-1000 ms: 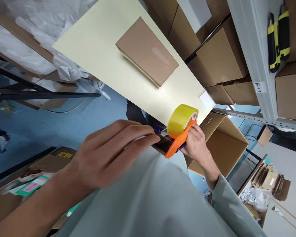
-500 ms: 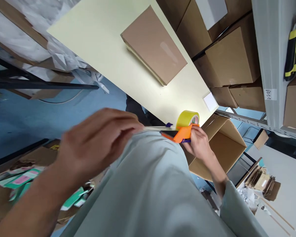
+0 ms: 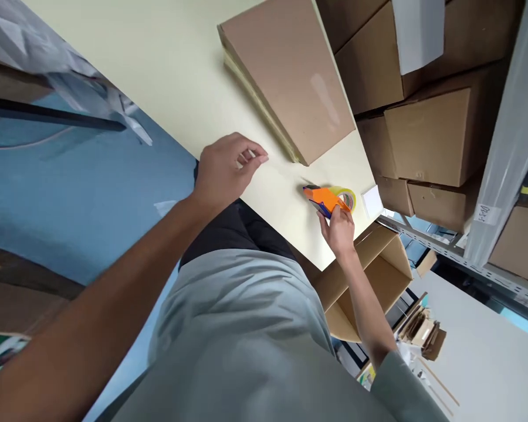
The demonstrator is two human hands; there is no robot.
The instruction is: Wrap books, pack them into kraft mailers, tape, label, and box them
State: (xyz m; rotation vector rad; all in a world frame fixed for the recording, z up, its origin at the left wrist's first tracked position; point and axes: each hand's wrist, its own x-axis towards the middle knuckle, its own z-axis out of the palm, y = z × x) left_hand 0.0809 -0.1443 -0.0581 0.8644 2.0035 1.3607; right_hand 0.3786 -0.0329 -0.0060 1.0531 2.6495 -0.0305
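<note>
My right hand (image 3: 341, 231) grips an orange tape dispenser (image 3: 328, 199) with a roll of yellowish tape (image 3: 347, 199) on it, over the table's near right part. My left hand (image 3: 229, 167) is above the table's near edge, thumb and fingertips pinched together. A faint clear strip seems to run from those fingertips toward the dispenser. Beyond both hands a flat brown cardboard box (image 3: 290, 82) lies on the pale table (image 3: 158, 64), with yellowish tape along its side.
Stacked cardboard boxes (image 3: 426, 135) stand on the right beside a grey metal shelf post (image 3: 506, 135). A small white block (image 3: 372, 202) sits at the table's right corner. An open carton (image 3: 378, 281) is below it. White wrapping (image 3: 9, 41) hangs at the upper left.
Both hands have moved forward over the table, the dispenser with my right hand. My left hand, previously close in front of my body, is now near the flat box. The view has shifted closer to the table.
</note>
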